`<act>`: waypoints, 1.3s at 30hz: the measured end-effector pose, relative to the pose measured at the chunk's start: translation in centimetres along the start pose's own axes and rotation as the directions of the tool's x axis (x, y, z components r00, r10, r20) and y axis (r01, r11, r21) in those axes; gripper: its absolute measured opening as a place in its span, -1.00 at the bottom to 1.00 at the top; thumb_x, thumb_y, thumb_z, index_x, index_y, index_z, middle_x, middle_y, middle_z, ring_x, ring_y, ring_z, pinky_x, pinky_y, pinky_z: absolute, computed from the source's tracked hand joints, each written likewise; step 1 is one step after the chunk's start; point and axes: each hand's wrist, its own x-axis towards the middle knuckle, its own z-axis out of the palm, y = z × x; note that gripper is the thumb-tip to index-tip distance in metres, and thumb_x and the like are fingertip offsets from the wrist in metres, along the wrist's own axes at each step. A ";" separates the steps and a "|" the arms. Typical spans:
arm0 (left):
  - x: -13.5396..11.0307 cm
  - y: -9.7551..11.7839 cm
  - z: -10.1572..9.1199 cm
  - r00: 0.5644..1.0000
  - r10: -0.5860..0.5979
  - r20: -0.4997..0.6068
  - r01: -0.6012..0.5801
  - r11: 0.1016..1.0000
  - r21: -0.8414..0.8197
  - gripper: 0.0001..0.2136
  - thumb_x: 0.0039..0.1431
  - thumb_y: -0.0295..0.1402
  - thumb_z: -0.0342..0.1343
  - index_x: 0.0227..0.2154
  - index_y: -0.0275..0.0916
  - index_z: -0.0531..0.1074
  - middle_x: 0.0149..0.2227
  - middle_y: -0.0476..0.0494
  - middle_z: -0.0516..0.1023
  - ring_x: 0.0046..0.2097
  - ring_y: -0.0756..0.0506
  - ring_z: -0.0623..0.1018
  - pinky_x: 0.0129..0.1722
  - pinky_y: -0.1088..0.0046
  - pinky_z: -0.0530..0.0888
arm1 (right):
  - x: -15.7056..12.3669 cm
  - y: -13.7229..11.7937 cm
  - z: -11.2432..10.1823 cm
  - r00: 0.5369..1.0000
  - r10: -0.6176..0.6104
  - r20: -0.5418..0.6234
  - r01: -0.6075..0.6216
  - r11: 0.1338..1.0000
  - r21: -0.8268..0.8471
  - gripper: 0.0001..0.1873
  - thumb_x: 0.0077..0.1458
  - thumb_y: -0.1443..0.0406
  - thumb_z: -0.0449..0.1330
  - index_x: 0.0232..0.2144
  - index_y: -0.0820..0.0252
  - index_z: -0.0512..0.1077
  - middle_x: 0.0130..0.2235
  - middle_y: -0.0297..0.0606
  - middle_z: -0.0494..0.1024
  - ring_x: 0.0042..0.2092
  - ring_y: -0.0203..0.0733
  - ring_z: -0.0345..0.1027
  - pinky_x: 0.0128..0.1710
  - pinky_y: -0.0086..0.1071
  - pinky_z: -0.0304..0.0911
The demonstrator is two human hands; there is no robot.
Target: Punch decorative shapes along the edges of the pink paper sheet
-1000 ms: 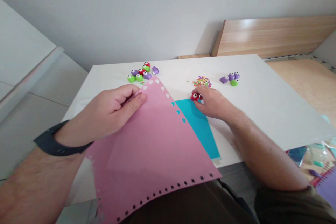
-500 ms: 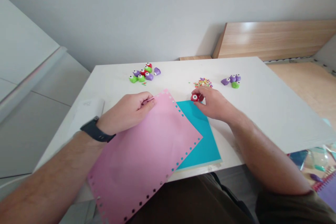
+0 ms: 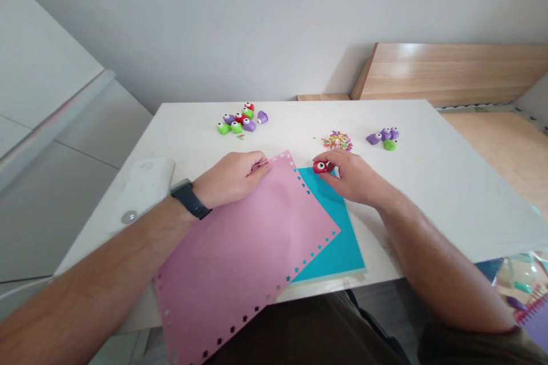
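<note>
My left hand (image 3: 235,177) pinches the far edge of a pink paper sheet (image 3: 252,245), which has small shapes punched along its borders. The sheet is tilted and its near corner hangs over the table's front edge. Under it lies a blue-teal sheet (image 3: 331,256), partly covered. Between the thumb and fingers of my right hand (image 3: 353,177) is a red craft punch (image 3: 319,167) with a white round button, just right of the pink sheet's far corner and apart from it. Right behind that hand is a pile of colourful paper cutouts (image 3: 337,140).
Several green, purple and red punches (image 3: 236,120) stand at the table's back left, with one purple punch (image 3: 262,117) lying on its side. More purple and green punches (image 3: 385,137) are at the right. A white box-like object (image 3: 149,182) sits by my left forearm.
The view has shifted slightly, so most things appear a little lower and further right. My left hand has moved right with the pink sheet, bringing it closer to the punch.
</note>
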 end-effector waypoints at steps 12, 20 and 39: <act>0.8 0.0 2.4 1.000 0.006 -0.011 -0.005 0.997 0.078 -0.70 0.41 -0.11 -0.08 -0.20 -0.17 0.47 -0.27 -0.15 0.63 -0.25 -0.19 0.60 -0.31 0.33 0.36 | 0.4 0.3 -0.3 0.998 0.054 -0.035 -0.051 0.997 0.065 -0.77 0.16 0.35 0.22 -0.12 0.11 0.56 -0.13 -0.23 0.63 -0.20 -0.20 0.47 -0.16 -0.32 0.34; 0.1 -0.4 3.5 0.997 0.001 -0.075 0.004 0.998 0.060 -0.74 0.42 -0.14 -0.08 -0.15 -0.15 0.44 -0.17 -0.16 0.66 -0.15 -0.21 0.63 -0.25 0.29 0.41 | 0.6 0.7 0.3 0.994 0.099 -0.041 -0.098 0.995 0.024 -0.79 0.15 0.33 0.23 -0.14 0.09 0.55 -0.13 -0.22 0.62 -0.18 -0.15 0.47 -0.14 -0.30 0.35; -0.6 -0.7 5.2 0.982 0.037 -0.188 -0.021 0.996 0.088 -0.77 0.47 -0.21 -0.08 -0.08 -0.16 0.43 -0.15 -0.15 0.64 -0.10 -0.20 0.62 -0.19 0.27 0.42 | 0.9 3.0 -1.6 0.934 0.288 -0.210 -0.327 0.927 -0.183 -0.75 0.14 0.26 0.25 -0.13 0.13 0.60 -0.25 -0.22 0.65 -0.24 -0.09 0.50 -0.18 -0.24 0.30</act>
